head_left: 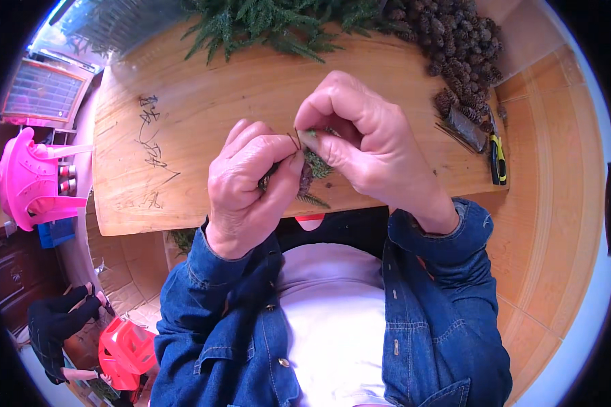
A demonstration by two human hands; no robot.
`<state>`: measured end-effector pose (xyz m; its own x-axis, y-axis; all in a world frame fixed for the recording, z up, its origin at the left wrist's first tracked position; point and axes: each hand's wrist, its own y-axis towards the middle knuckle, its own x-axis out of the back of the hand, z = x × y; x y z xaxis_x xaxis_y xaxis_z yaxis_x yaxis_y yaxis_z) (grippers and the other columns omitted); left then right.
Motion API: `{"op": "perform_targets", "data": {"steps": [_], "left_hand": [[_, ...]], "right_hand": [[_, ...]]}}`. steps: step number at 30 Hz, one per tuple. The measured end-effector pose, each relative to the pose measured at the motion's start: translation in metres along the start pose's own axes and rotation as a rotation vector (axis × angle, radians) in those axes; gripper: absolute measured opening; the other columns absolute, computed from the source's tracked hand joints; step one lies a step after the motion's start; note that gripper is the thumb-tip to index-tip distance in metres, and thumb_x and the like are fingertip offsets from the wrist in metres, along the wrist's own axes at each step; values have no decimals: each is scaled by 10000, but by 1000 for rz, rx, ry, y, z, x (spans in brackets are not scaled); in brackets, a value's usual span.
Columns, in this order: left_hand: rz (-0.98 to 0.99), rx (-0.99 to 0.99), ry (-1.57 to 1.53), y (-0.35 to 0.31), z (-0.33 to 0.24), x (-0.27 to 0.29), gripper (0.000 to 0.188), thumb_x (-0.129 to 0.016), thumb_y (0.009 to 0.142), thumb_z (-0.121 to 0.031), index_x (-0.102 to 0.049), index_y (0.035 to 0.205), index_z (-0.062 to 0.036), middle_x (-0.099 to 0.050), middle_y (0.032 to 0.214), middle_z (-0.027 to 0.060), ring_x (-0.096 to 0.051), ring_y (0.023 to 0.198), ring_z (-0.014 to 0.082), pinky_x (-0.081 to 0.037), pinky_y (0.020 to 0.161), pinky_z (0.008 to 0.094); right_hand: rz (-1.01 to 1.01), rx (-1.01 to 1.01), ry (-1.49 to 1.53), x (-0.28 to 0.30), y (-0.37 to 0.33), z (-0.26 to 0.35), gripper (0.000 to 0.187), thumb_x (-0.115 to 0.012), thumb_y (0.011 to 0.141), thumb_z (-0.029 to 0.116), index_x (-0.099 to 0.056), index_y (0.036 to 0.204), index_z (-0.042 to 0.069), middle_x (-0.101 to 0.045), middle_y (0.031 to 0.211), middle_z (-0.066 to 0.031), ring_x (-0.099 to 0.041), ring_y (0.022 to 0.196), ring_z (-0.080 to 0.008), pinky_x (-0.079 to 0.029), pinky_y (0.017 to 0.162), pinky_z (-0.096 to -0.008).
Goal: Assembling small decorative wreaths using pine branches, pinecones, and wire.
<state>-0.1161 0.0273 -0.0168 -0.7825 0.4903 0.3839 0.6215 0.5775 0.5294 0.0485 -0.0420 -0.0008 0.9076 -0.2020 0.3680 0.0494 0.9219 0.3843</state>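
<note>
Over the front part of the table, my left hand [251, 176] and my right hand [363, 136] meet, both with fingers closed. A green sprig [321, 166] with a purplish-brown part beside it hangs between them, largely covered by my fingers. My left thumb and forefinger pinch it near its top. A thin brown wire [296, 139] stands out where the fingertips come together, and my right thumb and forefinger pinch at it. What lies inside my left palm is mostly hidden.
The wooden table [204, 102] bears green artificial branches [265, 27] at the back and pine cones [455, 41] at far right. Near its right edge lie thin wires [457, 138] and a yellow-black utility knife [499, 161]. A pink chair [30, 180] and another person [54, 329] are leftward.
</note>
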Motion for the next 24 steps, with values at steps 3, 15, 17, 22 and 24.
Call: {"op": "perform_targets", "data": {"steps": [3, 15, 17, 22, 24], "left_hand": [[24, 18, -17, 0, 2, 2, 136, -624, 694, 84, -596, 805, 9, -505, 663, 89, -470, 606, 245, -393, 577, 328], [10, -78, 90, 1, 2, 9, 130, -631, 693, 72, -600, 798, 1, -500, 661, 87, -469, 609, 248, -390, 577, 328], [19, -189, 178, 5, -2, 12, 131, -634, 693, 73, -601, 802, 8, -502, 669, 89, -480, 617, 239, -402, 573, 320], [-81, -195, 94, 2, -8, 2, 126, -629, 712, 74, -600, 825, 25, -546, 728, 104, -540, 671, 236, -448, 599, 300], [-41, -156, -8, 1, -2, 6, 111, -614, 736, 76, -596, 838, 36, -573, 780, 124, -573, 712, 236, -471, 628, 290]], "right_hand": [[19, -27, -19, 1, 0, 6, 112, -610, 815, -33, -597, 923, -3, -481, 796, -15, -474, 713, -71, -391, 599, -212], [161, -331, 200, 0, 9, -5, 111, -586, 901, 97, -599, 909, -12, -545, 788, 24, -483, 717, -43, -406, 621, -202], [183, -384, 279, 1, 15, -11, 123, -584, 907, 109, -598, 910, -13, -555, 793, 31, -485, 725, -39, -411, 627, -199], [435, -393, 537, 4, 26, -24, 137, -568, 913, 115, -597, 932, -18, -569, 821, 32, -499, 759, -37, -419, 649, -193], [498, -371, 588, 3, 25, -29, 143, -562, 917, 117, -598, 945, -19, -570, 821, 29, -500, 762, -41, -418, 651, -192]]}}
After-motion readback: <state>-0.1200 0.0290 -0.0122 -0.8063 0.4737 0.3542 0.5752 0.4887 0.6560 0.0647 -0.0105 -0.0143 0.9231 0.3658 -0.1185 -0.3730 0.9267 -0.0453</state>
